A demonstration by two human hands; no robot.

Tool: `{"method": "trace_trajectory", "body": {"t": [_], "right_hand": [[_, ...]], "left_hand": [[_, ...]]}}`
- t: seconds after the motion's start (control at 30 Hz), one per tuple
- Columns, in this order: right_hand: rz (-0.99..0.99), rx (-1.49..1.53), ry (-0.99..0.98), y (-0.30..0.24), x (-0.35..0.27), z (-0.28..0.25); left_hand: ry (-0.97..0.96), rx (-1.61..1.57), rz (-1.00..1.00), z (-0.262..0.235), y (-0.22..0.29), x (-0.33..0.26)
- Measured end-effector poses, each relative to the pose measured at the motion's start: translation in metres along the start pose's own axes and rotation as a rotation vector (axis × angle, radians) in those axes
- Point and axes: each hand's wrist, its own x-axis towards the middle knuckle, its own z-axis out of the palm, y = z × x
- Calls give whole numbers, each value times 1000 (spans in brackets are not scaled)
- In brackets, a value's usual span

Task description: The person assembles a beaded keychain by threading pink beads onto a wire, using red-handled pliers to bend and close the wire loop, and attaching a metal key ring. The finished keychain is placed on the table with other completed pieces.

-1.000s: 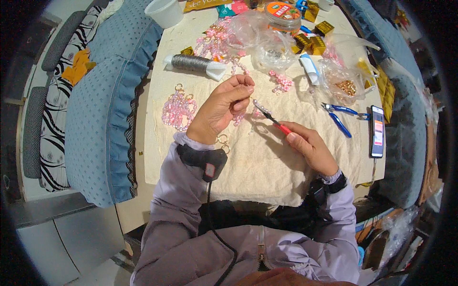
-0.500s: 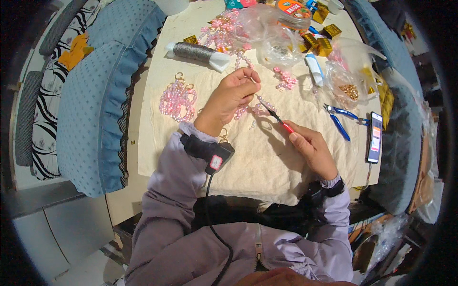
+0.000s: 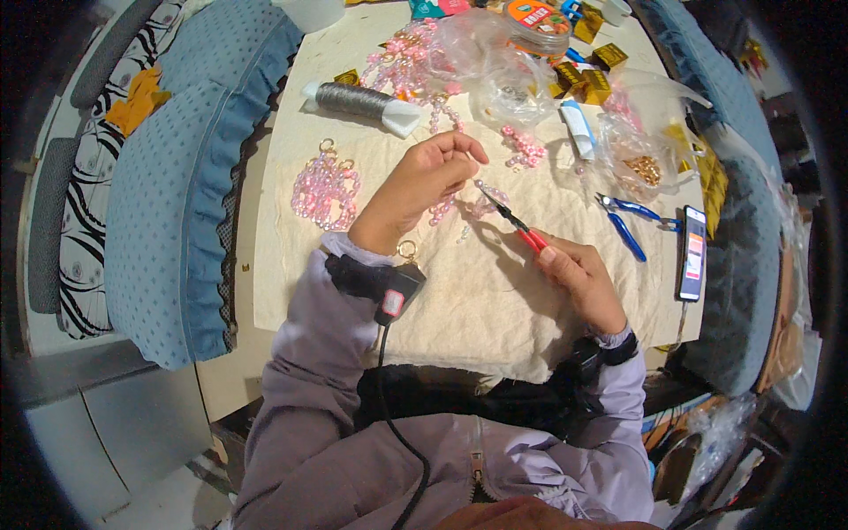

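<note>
Pink beads lie in a bundle (image 3: pixel 325 193) at your far left, with a spool of grey thread (image 3: pixel 358 99) beyond it and a gold ring (image 3: pixel 406 250) beside your left wrist. Your left hand (image 3: pixel 424 184) is curled, thumb and fingertips drawn close together; whether they pinch a thread cannot be told. Just below and to the right of those fingertips sits a short strand of pale beads (image 3: pixel 487 202), nearer your left hand than your right; it is too small to tell whether it hangs or rests on the cloth (image 3: pixel 477 309). Across it points the nose of the red-handled pliers (image 3: pixel 531 238), their long axis slanting up and left toward your left fingertips. Your right hand (image 3: pixel 579 276) is closed around their handles. Farther right, blue-handled pliers (image 3: pixel 629 237) lie near a phone (image 3: pixel 694 254).
</note>
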Motion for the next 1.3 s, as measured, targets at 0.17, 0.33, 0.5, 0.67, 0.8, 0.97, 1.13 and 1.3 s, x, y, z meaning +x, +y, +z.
{"method": "trace_trajectory", "body": {"t": [0.17,0.33,0.5,0.67,0.8,0.97,1.13,1.3], "right_hand": [[32,35,-6,2,-1,-10],[22,37,-17,2,-3,-14],[16,48,-28,1,-7,-15],[106,17,-36,1,-9,-20],[43,12,-38,1,-12,-21],[41,-10,-44,6,-11,-22],[-3,-86,-38,12,-8,-21],[12,-80,-54,11,-9,-22]], "left_hand": [[-1,333,59,5,6,-11],[1,533,205,9,7,-10],[-26,750,403,11,8,-12],[-59,833,494,13,5,-13],[-74,855,513,13,4,-14],[-60,931,588,14,4,-12],[-56,958,610,16,6,-12],[-44,986,611,16,6,-12]]}}
